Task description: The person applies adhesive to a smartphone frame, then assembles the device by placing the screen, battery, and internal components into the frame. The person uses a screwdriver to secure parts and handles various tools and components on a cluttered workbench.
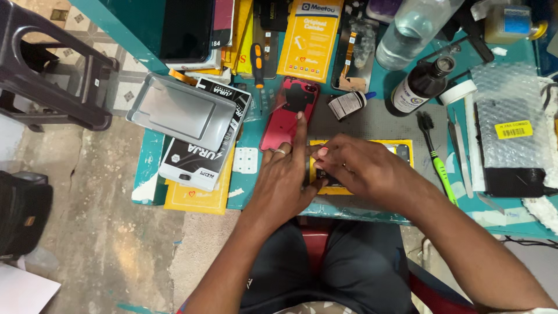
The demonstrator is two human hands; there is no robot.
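My left hand (283, 174) rests on the workbench edge with its forefinger stretched up onto a red phone back cover (289, 111). My right hand (356, 168) lies beside it, fingertips pinched on a dark opened phone with a yellow rim (401, 147) that lies on a grey work mat (372, 119). Most of that phone is hidden under both hands. Whether the right fingers hold a small part cannot be told.
A grey plastic tray (183, 110) sits on boxes at left. A green-handled brush (437, 157), tweezers (465, 145), a dark bottle (419, 84), a clear bottle (407, 32), a small glue bottle (347, 104), a screwdriver (257, 64) and bubble wrap (508, 116) crowd the teal bench (372, 210). A black stool (52, 64) stands left.
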